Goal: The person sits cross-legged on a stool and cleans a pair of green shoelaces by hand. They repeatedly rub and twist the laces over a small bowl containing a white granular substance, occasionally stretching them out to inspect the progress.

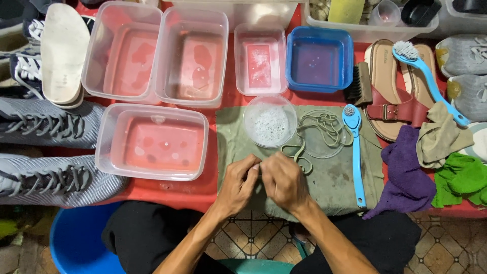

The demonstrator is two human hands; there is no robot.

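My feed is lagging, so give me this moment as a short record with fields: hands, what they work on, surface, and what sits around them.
left hand: fingertips meet the right hand over the cloth, pinching something too small to identify
right hand: closed against the left hand, near the end of the shoelace
shoelace: pale, looped loosely on the cloth
cloth: olive, spread on the red table
round bowl: clear, foamy water
long brush: light blue, lying on the cloth
tubs: clear tub on the left, blue tub behind
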